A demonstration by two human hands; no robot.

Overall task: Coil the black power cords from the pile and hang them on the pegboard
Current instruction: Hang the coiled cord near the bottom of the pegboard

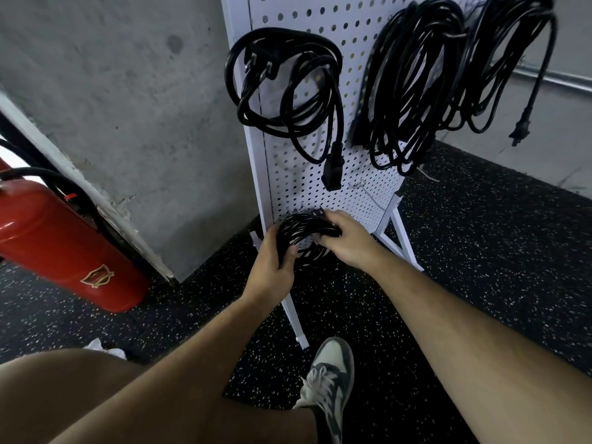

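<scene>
Bare knee [64, 395] and both forearms fill the bottom of the head view, with a grey and white sneaker [330, 379] planted on the speckled black floor [480, 251]. Further out, the left hand [272, 261] curls round the left side of a coiled black cord [304, 229], and the right hand [346, 238] grips its right side. The coil sits low against the bottom of the white pegboard [288, 187]. Higher on the board hang three more black bundles: one at the left [288, 91], one in the middle [416, 75], one at the right [512, 59]. A red fire extinguisher [57, 245] leans by the concrete wall [112, 91].
</scene>
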